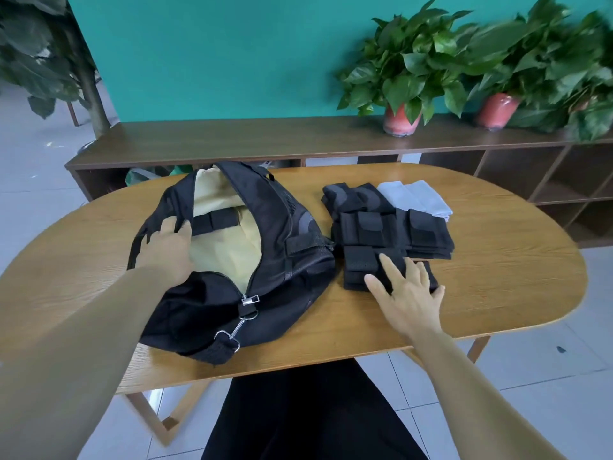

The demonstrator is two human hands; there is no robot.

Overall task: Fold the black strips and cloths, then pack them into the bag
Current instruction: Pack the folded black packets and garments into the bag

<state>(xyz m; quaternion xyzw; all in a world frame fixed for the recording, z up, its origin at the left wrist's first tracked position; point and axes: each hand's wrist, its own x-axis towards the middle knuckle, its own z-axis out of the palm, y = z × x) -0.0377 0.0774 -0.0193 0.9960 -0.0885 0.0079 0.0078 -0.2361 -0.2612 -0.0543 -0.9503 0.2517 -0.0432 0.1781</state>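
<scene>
Left hand (169, 250) is gripping the bag (232, 260) rim, holding it open; right hand (406, 287), fingers spread, is pressing the nearest folded strip (365, 267) beside the bag. Packing stage, we judge; next we grasp it.

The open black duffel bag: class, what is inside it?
Inside the black duffel bag: yellow lining and a black inner strap. No folded items visible; the ends are hidden.

The oval wooden table (497, 270) carries 1 open black bag (292, 260), folded black strips (381, 227) and pale cloths (418, 197).
</scene>
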